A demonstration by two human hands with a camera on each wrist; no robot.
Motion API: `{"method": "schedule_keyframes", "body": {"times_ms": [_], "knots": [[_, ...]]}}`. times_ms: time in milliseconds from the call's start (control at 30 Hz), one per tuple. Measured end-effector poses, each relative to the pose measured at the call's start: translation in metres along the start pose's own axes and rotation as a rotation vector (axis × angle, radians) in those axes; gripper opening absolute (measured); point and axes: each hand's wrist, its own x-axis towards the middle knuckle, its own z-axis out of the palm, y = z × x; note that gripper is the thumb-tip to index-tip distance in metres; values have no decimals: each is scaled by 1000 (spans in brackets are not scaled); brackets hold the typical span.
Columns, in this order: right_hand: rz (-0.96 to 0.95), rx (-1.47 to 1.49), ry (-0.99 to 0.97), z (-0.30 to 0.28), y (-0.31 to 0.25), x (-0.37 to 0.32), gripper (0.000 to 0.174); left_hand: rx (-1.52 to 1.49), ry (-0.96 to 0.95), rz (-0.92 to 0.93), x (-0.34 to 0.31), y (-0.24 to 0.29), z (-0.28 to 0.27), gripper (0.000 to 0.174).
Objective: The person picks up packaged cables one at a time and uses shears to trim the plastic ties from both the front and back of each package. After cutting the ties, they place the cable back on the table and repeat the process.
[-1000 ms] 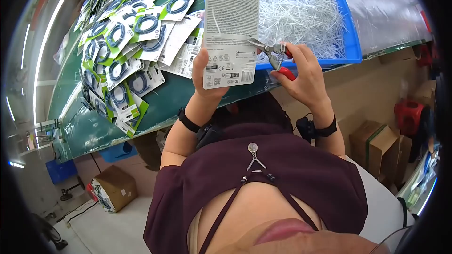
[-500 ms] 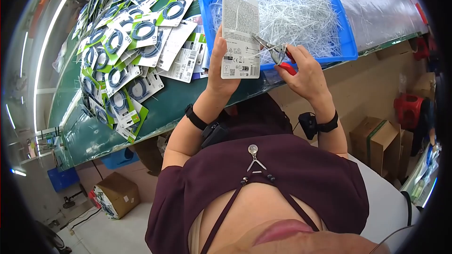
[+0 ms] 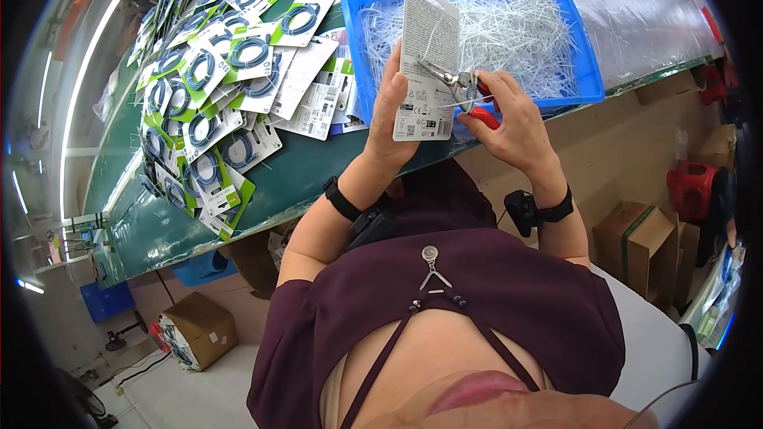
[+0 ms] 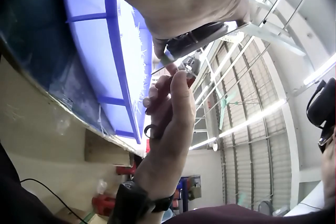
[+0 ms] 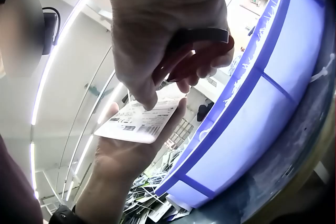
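My left hand (image 3: 385,123) holds a carded cable pack (image 3: 429,40) upright, its printed white back facing me, thumb by the left edge. In the right wrist view, the pack (image 5: 142,119) lies against the left hand's fingers and palm. My right hand (image 3: 515,129) grips red-handled pruning snips (image 3: 465,81), their blades reaching across the lower half of the card. A thin white plastic strip (image 3: 469,102) shows by the snips. The cable on the pack's front is hidden in the head view. In the left wrist view, the right hand (image 4: 170,119) is close below the pack.
Behind the pack stands a blue tray (image 3: 592,71) filled with thin white plastic strips (image 3: 517,28). A heap of carded cable packs (image 3: 203,67) covers the left of the green table (image 3: 278,167). Cardboard boxes (image 3: 632,230) and a red stool (image 3: 690,191) stand at right below the table.
The pack has shifted right with my left hand and turned more edge-on, uncovering more of the tray. The snips stay near the same place, and a white strip now shows beside them.
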Motion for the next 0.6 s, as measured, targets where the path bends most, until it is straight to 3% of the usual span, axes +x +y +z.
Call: {"method": "schedule_keyframes", "body": {"times_ms": [267, 400, 600], "knots": [[32, -2, -3, 7, 6, -5, 47, -39, 39, -16, 1, -6, -3, 71], [53, -44, -29, 3, 7, -15, 50, -57, -44, -37, 6, -5, -16, 66], [-40, -136, -35, -1, 11, -27, 53, -139, -29, 5, 11, -2, -12, 57]]}}
